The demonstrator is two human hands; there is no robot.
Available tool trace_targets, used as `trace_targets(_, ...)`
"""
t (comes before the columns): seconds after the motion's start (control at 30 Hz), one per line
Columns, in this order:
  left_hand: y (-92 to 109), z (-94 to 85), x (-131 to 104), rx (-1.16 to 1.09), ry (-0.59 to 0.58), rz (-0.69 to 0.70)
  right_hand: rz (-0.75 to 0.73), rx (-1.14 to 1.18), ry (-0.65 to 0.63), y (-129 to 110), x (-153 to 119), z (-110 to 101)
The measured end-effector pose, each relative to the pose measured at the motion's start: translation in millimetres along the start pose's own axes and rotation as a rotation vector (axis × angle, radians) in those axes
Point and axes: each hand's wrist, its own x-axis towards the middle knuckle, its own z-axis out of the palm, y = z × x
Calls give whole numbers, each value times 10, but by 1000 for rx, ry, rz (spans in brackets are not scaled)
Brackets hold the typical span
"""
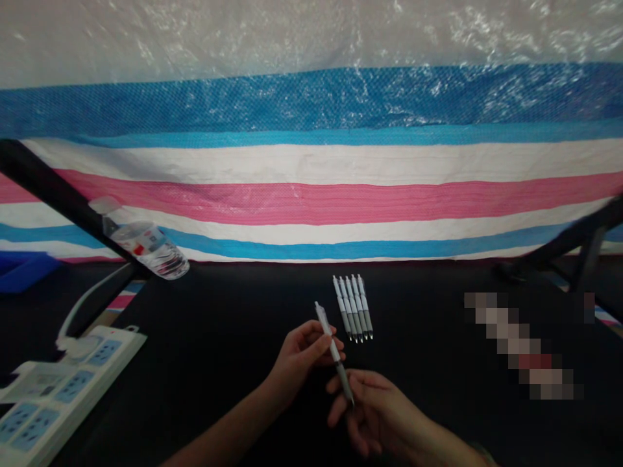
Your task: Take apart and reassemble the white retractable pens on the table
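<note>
A white and grey pen (333, 347) is tilted above the black table, its clicker end up and its tip down to the right. My left hand (305, 350) pinches the pen's white upper barrel between thumb and fingers. Around the grey lower part, near the tip, are the thumb and fingers of my right hand (367, 405), which closes on it loosely. Just beyond my hands, several similar pens (353, 308) lie side by side in a row on the table, tips toward me.
On the black table (233, 311), a white power strip (73, 389) with a plugged-in cable lies at left. Behind it are a clear plastic bottle (156, 250) and a blue tray (24, 269). A pixelated patch covers something at right. A striped sheet (311, 201) hangs behind.
</note>
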Motion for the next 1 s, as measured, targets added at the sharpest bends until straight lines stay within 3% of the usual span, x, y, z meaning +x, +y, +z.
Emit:
trace_targets(0.17, 56, 27, -18, -21, 41, 20, 0, -63, 2, -11, -14, 2)
trace_targets(1.0, 42, 9, 1, -9, 36, 41, 5, -20, 49, 20, -9, -16)
